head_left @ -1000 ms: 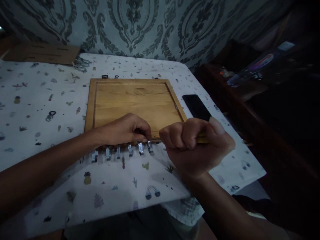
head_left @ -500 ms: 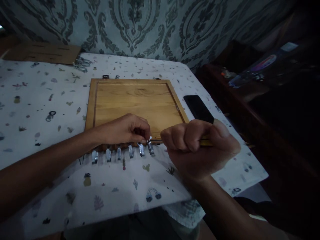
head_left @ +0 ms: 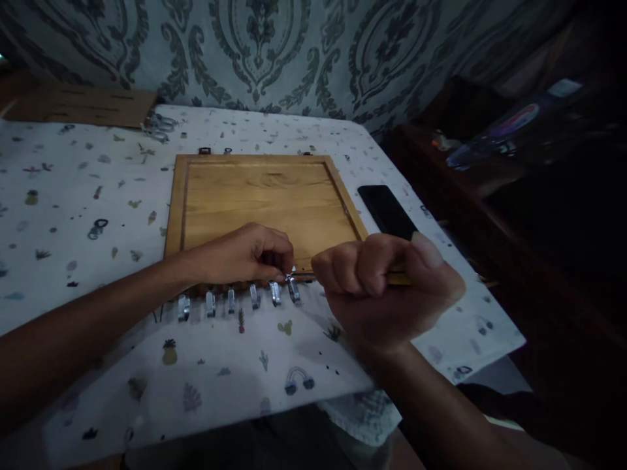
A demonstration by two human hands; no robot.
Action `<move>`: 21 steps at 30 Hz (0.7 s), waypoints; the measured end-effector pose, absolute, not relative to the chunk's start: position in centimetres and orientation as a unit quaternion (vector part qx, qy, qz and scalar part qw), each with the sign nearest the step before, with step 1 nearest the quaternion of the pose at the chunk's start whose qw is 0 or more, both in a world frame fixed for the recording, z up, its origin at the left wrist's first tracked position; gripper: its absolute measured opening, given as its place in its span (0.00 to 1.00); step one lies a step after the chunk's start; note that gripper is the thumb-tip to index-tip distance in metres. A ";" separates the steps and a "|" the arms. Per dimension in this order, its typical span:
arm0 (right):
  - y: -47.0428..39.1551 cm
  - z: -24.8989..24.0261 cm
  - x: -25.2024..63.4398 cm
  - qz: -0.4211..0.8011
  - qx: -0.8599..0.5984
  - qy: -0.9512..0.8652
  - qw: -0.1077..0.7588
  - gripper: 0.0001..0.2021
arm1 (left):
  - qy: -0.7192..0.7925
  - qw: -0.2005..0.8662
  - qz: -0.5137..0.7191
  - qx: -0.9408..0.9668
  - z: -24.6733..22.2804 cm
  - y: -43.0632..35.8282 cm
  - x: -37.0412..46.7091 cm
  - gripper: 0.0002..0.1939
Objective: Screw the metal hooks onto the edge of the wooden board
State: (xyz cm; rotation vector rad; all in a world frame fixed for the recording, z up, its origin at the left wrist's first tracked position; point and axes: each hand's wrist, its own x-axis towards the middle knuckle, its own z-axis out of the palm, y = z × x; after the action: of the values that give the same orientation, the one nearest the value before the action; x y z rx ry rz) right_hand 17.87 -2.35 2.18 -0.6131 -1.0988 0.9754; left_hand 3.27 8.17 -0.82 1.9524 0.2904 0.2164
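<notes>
A framed wooden board lies on the table, with a row of silver metal hooks along its near edge. My left hand rests over that edge, thumb and fingers pinched at the rightmost metal hook. My right hand is a closed fist around a screwdriver, whose yellow handle shows between the fingers. Its thin shaft runs left towards the same hook. The tip's contact with the hook is too dark and small to make out.
A black phone lies right of the board. At the back left are a piece of cardboard and a heap of metal pieces. The patterned tablecloth covers the table. Beyond its right edge, a plastic bottle lies in shadow.
Both hands keep the same grip and place at the rightmost hook. The whole view has shifted only very slightly.
</notes>
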 end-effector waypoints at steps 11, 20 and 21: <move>-2.4 2.6 17.4 0.438 -0.250 -0.496 0.707 0.26 | 0.095 0.547 0.103 0.826 -0.9 7.8 3.4 0.05; -2.3 2.4 17.9 0.439 -0.279 -0.506 0.688 0.26 | 0.108 0.531 0.102 0.835 -1.0 7.8 3.7 0.03; -2.3 2.4 17.9 0.441 -0.281 -0.506 0.685 0.26 | 0.109 0.530 0.101 0.835 -1.0 7.9 3.7 0.03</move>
State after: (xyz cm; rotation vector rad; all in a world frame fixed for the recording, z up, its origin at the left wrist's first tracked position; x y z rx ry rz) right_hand 17.89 -2.35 2.39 -0.6300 -1.1345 0.9882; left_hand 3.71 7.85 -0.97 1.9920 0.2604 0.2407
